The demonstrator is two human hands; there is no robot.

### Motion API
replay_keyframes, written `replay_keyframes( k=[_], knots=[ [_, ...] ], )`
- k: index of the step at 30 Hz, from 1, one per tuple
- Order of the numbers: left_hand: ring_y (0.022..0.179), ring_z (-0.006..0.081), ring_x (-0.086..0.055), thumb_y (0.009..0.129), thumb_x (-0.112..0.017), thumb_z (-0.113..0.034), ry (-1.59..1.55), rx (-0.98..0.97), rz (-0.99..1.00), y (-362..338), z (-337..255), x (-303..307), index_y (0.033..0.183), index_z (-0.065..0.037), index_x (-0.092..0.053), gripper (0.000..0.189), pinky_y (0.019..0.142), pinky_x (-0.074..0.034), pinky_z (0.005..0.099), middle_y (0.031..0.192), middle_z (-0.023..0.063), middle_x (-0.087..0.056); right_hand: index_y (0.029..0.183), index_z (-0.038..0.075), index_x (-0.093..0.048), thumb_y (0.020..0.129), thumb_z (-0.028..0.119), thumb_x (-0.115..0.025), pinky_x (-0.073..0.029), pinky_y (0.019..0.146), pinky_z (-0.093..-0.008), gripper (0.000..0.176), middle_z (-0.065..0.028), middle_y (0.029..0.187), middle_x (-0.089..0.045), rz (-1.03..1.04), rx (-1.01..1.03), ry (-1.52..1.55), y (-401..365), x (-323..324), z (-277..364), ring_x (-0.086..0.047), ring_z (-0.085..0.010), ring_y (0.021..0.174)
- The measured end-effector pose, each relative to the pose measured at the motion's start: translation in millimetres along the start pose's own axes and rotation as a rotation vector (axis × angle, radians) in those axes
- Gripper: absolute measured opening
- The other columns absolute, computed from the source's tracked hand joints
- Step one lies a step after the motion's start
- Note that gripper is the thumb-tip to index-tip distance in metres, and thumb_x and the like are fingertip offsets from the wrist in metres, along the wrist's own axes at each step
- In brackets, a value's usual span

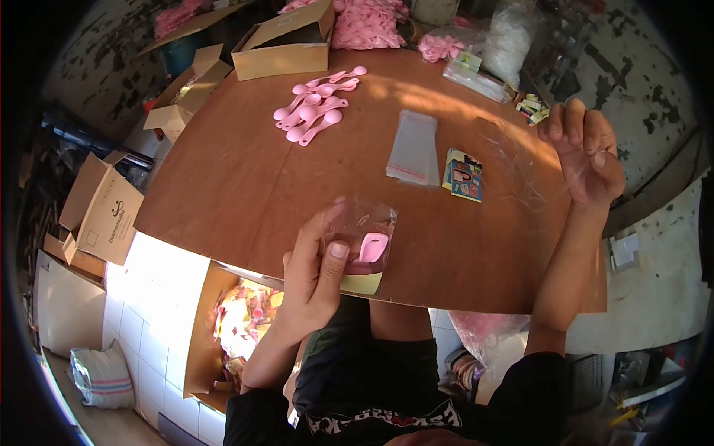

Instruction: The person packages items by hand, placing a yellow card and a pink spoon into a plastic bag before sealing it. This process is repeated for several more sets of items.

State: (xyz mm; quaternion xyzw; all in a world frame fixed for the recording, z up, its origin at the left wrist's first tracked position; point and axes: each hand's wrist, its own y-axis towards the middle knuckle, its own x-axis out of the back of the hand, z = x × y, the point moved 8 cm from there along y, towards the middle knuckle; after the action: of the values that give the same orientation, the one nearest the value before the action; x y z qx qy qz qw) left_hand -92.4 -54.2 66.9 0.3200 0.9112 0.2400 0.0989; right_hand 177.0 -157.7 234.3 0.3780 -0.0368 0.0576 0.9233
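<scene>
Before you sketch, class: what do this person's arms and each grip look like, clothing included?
The left grip and right grip are ungloved, with no rings or watch visible. The forearms are bare. The left sleeve and right sleeve are black and plain, and the black shirt carries white lettering.

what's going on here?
A person's left hand holds a clear bag with a pink plastic piece inside. The right hand is raised at the right side, fingers curled; whether it holds anything is unclear. On the brown table lie a pile of pink spoons, a stack of clear sleeves and some printed cards.
</scene>
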Motion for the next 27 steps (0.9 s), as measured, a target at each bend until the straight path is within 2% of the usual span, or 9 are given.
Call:
replay_keyframes(
  k=[3, 5, 9, 15, 18, 22, 24, 26, 27],
  knots=[
    [0.092, 0.0148, -0.062, 0.100, -0.046, -0.006, 0.027, -0.049, -0.093, 2.3, -4.9, 7.8, 0.139, 0.002, -0.041, 0.041, 0.084, -0.048, 0.0287, 0.111, 0.0140, -0.065, 0.095, 0.005, -0.062, 0.088, 0.017, -0.062, -0.048, 0.082, -0.0371, 0.013, -0.0042, 0.097, -0.058, -0.214, -0.328, 0.191, -47.4, 116.7, -60.4, -0.061, -0.0185, 0.090],
    [0.088, 0.0126, -0.060, 0.100, -0.046, -0.006, -0.018, -0.011, -0.068, -0.5, -3.1, 10.8, 0.140, 0.001, -0.040, 0.042, 0.081, -0.047, 0.0267, 0.102, 0.0117, -0.065, 0.114, 0.002, -0.062, 0.089, 0.013, -0.064, -0.050, 0.078, -0.0334, 0.027, -0.0056, 0.104, -0.062, -0.527, -1.102, -1.028, -129.8, 219.3, -119.7, -0.062, -0.0164, 0.087],
    [0.072, 0.0076, -0.054, 0.100, -0.048, -0.008, -0.033, -0.036, -0.126, 5.7, 3.7, 11.2, 0.143, 0.001, -0.037, 0.045, 0.070, -0.043, 0.0219, 0.079, 0.0046, -0.061, 0.125, -0.001, -0.059, 0.090, 0.007, -0.063, -0.051, 0.073, -0.0282, 0.036, -0.0074, 0.109, -0.065, -0.967, -0.735, -0.893, -157.9, 226.6, -120.3, -0.063, -0.0148, 0.085],
    [0.074, 0.0096, -0.060, 0.101, -0.050, -0.010, -0.020, 0.019, -0.057, 14.5, 5.9, -15.7, 0.143, 0.000, -0.038, 0.045, 0.073, -0.047, 0.0245, 0.083, 0.0076, -0.066, 0.127, -0.002, -0.058, 0.089, 0.020, -0.071, -0.049, 0.090, -0.0277, 0.046, -0.0094, 0.118, -0.064, -0.010, -0.659, -0.376, -37.6, -32.9, -95.5, -0.058, -0.0141, 0.108],
    [0.087, 0.0148, -0.067, 0.100, -0.051, -0.011, -0.032, 0.030, -0.031, 14.6, 7.7, -21.3, 0.144, -0.001, -0.037, 0.047, 0.079, -0.051, 0.0282, 0.093, 0.0121, -0.070, 0.119, -0.001, -0.063, 0.089, 0.021, -0.071, -0.049, 0.089, -0.0279, 0.038, -0.0100, 0.110, -0.067, -0.003, -0.378, -0.485, -24.3, -115.1, -84.1, -0.060, -0.0151, 0.105],
    [0.104, 0.0248, -0.067, 0.098, -0.057, -0.015, -0.119, 0.131, 0.070, 10.8, 7.6, -26.6, 0.147, -0.001, -0.030, 0.058, 0.090, -0.052, 0.0380, 0.110, 0.0185, -0.067, 0.110, -0.004, -0.062, 0.088, 0.010, -0.070, -0.046, 0.096, -0.0321, 0.027, -0.0122, 0.115, -0.062, -0.125, -0.610, -0.362, -27.5, -135.4, -98.5, -0.060, -0.0172, 0.110],
    [0.111, 0.0304, -0.064, 0.095, -0.063, -0.023, -0.025, -0.137, 0.140, 7.8, -3.6, -24.4, 0.150, -0.002, -0.021, 0.073, 0.097, -0.048, 0.0433, 0.119, 0.0202, -0.063, 0.105, -0.005, -0.062, 0.088, 0.008, -0.069, -0.047, 0.093, -0.0322, 0.022, -0.0123, 0.111, -0.063, -0.114, -0.674, -0.323, -20.6, -133.9, -98.1, -0.061, -0.0169, 0.107],
    [0.121, 0.0340, -0.056, 0.090, -0.069, -0.028, -0.044, -0.160, 0.079, 8.3, -2.3, -16.2, 0.152, -0.003, -0.014, 0.086, 0.105, -0.041, 0.0457, 0.129, 0.0221, -0.055, 0.101, -0.004, -0.063, 0.088, 0.004, -0.067, -0.048, 0.088, -0.0299, 0.016, -0.0112, 0.105, -0.064, -0.088, -0.167, -0.535, 4.9, -130.9, -51.1, -0.062, -0.0156, 0.101],
    [0.124, 0.0339, -0.053, 0.090, -0.069, -0.027, -0.023, -0.218, 0.013, 10.3, -6.4, -7.5, 0.152, -0.002, -0.014, 0.087, 0.106, -0.038, 0.0455, 0.133, 0.0229, -0.051, 0.101, -0.004, -0.063, 0.088, 0.004, -0.067, -0.048, 0.088, -0.0299, 0.016, -0.0112, 0.105, -0.064, -0.084, -0.167, -0.531, 8.6, -131.9, -45.9, -0.062, -0.0156, 0.101]
  ],
)
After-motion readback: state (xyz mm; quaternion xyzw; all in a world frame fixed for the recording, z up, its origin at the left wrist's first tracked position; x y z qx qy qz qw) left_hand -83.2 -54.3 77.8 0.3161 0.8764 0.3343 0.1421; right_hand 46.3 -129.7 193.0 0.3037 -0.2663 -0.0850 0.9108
